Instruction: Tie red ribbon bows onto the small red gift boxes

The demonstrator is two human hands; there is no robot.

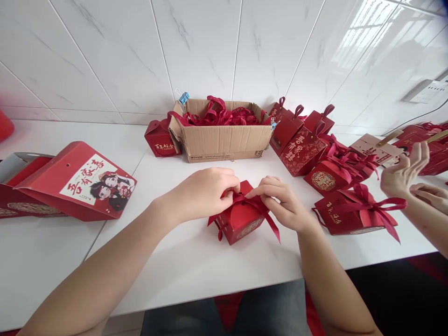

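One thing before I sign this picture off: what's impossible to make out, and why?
All in the head view:
Ribbon at the left hand: partly covered by that hand.
Right hand's exact grip: hidden by the hand itself.
Bottom of the cardboard box: hidden by the heaped ribbons.
Red object: cut off by the left edge.
Co-worker's lower hand: partly behind their raised hand.

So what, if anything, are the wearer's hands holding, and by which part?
The ribbon on top of the small red box: left hand and right hand pinch it near its middle. The exact strands are hidden.
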